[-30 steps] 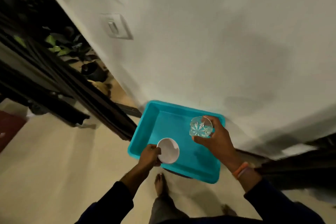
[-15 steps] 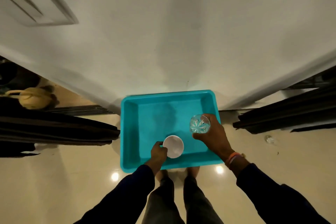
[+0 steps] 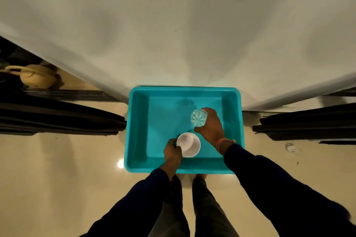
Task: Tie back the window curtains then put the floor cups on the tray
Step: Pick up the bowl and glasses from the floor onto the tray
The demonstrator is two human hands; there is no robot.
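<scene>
A turquoise tray (image 3: 138,127) lies on the cream floor against the white wall. My left hand (image 3: 172,151) grips a white cup (image 3: 188,144) by its left side, over the tray's near part. My right hand (image 3: 212,127) is closed around a clear cut glass (image 3: 198,118) held over the tray's right half. Whether either cup touches the tray's bottom cannot be told. Dark curtains hang bunched at the left (image 3: 57,119) and at the right (image 3: 308,124) of the wall section.
A tan round pot with a handle (image 3: 36,78) sits beyond the left window track. A small clear object (image 3: 291,148) lies on the floor at the right. My legs and feet stand just before the tray's near rim.
The view has swung to face the wall squarely, with the tray now straight in front. Both hands have lowered their cups further into the tray.
</scene>
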